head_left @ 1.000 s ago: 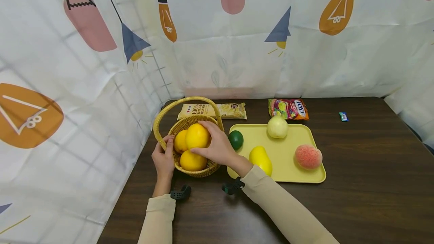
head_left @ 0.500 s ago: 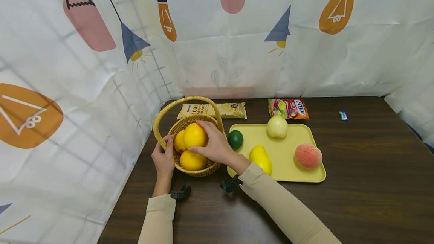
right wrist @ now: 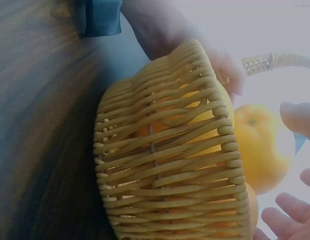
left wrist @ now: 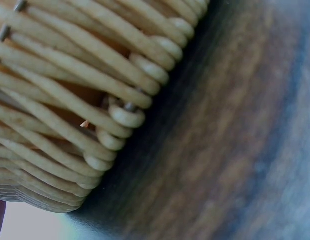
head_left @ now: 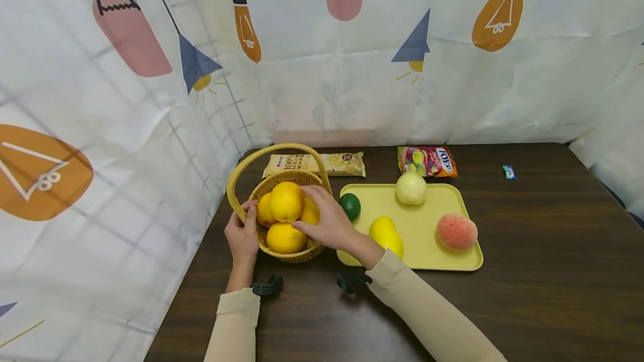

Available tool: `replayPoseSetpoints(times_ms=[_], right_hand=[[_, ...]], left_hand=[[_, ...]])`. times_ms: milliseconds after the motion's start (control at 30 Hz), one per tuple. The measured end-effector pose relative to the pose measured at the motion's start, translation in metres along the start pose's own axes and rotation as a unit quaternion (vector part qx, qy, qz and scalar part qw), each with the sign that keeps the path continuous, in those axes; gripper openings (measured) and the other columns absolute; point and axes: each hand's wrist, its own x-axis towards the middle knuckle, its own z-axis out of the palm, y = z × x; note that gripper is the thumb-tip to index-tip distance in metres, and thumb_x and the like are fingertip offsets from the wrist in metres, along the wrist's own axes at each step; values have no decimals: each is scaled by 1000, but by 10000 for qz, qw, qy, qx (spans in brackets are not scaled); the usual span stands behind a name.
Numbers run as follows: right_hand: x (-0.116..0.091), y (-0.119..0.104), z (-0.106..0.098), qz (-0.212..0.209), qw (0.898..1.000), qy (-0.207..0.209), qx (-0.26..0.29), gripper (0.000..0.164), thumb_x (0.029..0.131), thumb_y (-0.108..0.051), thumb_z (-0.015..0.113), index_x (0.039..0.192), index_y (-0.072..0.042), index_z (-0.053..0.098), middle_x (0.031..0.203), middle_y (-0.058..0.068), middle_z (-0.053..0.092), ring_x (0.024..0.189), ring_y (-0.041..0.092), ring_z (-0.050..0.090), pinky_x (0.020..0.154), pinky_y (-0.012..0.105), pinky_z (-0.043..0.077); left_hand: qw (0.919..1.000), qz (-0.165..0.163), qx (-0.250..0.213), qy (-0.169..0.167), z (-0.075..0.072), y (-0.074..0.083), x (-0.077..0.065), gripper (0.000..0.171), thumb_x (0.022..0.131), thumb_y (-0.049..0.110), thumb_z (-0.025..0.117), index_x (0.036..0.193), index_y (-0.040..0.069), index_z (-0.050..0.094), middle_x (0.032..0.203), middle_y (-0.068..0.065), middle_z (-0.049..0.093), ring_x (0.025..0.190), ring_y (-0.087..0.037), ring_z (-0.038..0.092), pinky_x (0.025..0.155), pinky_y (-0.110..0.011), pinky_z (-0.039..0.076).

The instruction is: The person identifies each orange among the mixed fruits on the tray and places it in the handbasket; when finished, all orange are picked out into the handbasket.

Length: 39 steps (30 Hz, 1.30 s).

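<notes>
A wicker basket (head_left: 297,258) stands at the left of the table, filled with several oranges. My left hand (head_left: 243,242) grips its rim beside the base of the arched handle. On top of the pile lies one orange (head_left: 287,201), with another orange (head_left: 285,238) below it. My right hand (head_left: 332,225) is just right of the top orange, thumb and fingers spread with a gap to it. In the right wrist view that top orange (right wrist: 262,150) rises over the rim, apart from my fingertips (right wrist: 290,212). Woven basket wall (left wrist: 70,90) fills much of the left wrist view.
A yellow tray (head_left: 427,258) right of the basket bears a yellow pear-shaped fruit (head_left: 386,236), a pale round fruit (head_left: 411,189) and a peach (head_left: 457,232). A green fruit (head_left: 350,206) sits at its left edge. Behind lie snack packets (head_left: 344,164) and a small blue wrapper (head_left: 509,172).
My right hand carried the top orange slightly left, then let it go on the pile and drew back to the right. The left hand has stayed on the basket.
</notes>
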Motion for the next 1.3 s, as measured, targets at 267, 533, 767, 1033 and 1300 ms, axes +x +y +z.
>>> replayPoseSetpoints(times_ms=[267,533,767,1033,1300], right_hand=[[-27,3,-12,-193,9985,127,488,62,82,-44,62,135,-23,39,137,-6,36,121,10,39,96,36,39],[-44,1,-31,-206,9990,-198,335,56,85,-41,59,135,-26,39,138,-4,36,125,9,36,98,37,37],[-54,12,-65,-245,9990,-337,129,52,85,-40,59,132,-26,43,138,-5,36,124,14,38,98,40,37],[-59,40,-110,152,9984,-518,172,43,86,-38,59,126,-24,52,126,-5,52,109,17,51,90,42,43],[-64,55,-142,506,9986,-159,-47,38,88,-35,58,123,-21,54,123,-3,55,110,20,52,91,45,42]], left_hand=[[10000,25,12,14,1,-1,1,25,89,14,58,103,-6,63,101,-23,63,108,-28,54,89,-19,41],[10000,-7,-95,-1,-2,-2,0,26,90,13,56,105,-7,63,101,-24,62,109,-28,53,90,-19,41],[10000,-52,29,-33,-1,2,-1,25,90,15,57,105,-4,64,102,-20,64,107,-25,55,89,-19,41],[9999,-26,105,55,1,3,-1,26,89,15,57,104,-6,63,100,-22,64,106,-27,55,89,-18,41],[9999,-77,105,35,1,1,-1,25,89,16,57,104,-3,65,100,-20,64,106,-22,56,89,-18,42]])
